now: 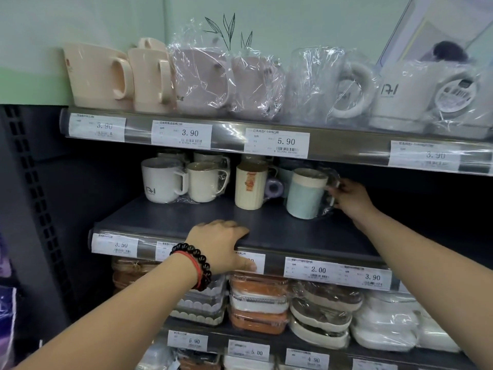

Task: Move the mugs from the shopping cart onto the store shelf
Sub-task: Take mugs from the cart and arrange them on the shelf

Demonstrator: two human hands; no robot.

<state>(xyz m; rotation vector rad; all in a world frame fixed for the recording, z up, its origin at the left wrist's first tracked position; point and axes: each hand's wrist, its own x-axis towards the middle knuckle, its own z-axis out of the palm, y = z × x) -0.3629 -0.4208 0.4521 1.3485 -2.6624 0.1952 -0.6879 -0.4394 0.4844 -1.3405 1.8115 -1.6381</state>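
Note:
A pale blue mug with a cream rim [306, 193], wrapped in clear film, stands on the dark middle shelf [266, 231]. My right hand [349, 198] reaches in beside it and grips its handle side through the wrap. My left hand [224, 244], with bead bracelets on the wrist, holds the front edge of the middle shelf, thumb below the edge. To the left on the same shelf stand a ribbed cream mug [250, 185], a wrapped cream mug [205, 181] and a white mug [160, 180]. The shopping cart is out of view.
The top shelf [226, 140] carries a row of beige, pink and white wrapped mugs [394, 97]. Below the middle shelf sit stacked wrapped food boxes [258, 303]. Price tags line the shelf edges. A dark perforated upright [34, 198] bounds the left side.

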